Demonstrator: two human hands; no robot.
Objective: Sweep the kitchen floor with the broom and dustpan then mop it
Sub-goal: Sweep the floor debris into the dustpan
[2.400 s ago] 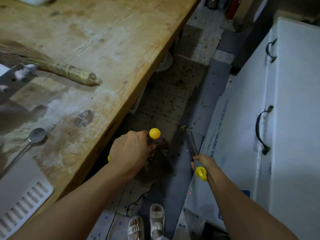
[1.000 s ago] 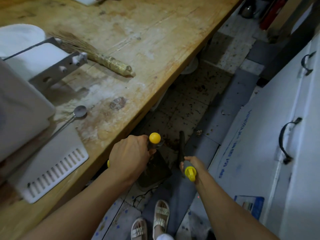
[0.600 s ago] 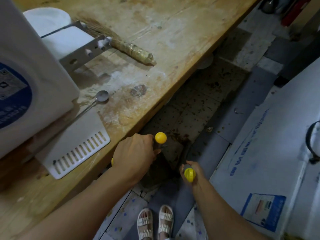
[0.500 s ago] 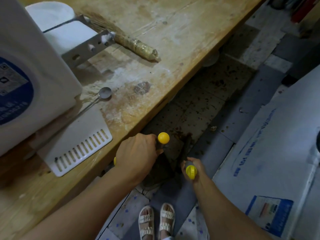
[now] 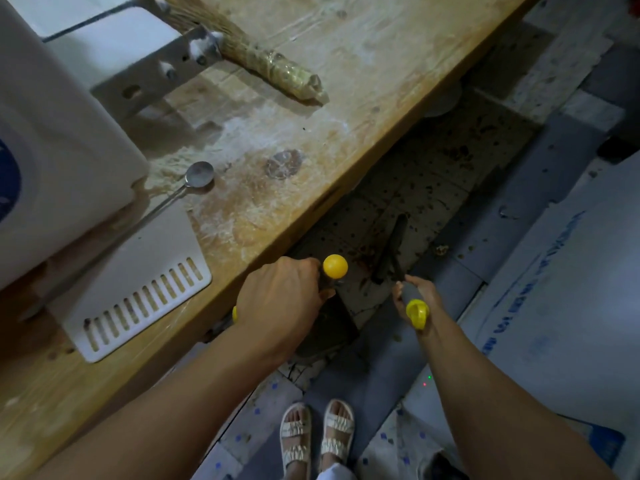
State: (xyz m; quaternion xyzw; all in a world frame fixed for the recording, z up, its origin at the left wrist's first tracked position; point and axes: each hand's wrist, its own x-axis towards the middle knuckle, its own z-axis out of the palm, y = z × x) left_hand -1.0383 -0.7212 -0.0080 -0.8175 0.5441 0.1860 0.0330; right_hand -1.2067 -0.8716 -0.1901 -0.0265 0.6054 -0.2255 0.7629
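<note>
Head view looks straight down past a wooden counter (image 5: 363, 109) to a speckled, dirt-strewn floor (image 5: 433, 181). The dustpan (image 5: 325, 327) is a dark, flat scoop standing on the floor just below the counter's near edge, its upright handle topped by a round yellow knob (image 5: 335, 266). The broom (image 5: 391, 254) is a slim dark brush head on a dark stick ending in a yellow cap (image 5: 416, 311); its head rests on the floor just beyond the dustpan's mouth, among brown crumbs.

Blue lettering runs along a white sheet (image 5: 554, 306) lying on the floor at the right (too blurred to read), and a blue label shows on a white appliance (image 5: 52, 140) at the counter's left edge, also unreadable.

The left hand (image 5: 280, 306) is curled in a fist around the dustpan handle just under the knob. The right hand (image 5: 414, 296) wraps its fingers round the broom stick right above the yellow cap.

On the counter lie a straw hand-brush (image 5: 263, 60) near the far edge, a metal spoon (image 5: 194, 178) beside the appliance and a white slotted panel (image 5: 138, 292) at the near edge. 2 sandalled feet (image 5: 317, 434) stand below the dustpan.
</note>
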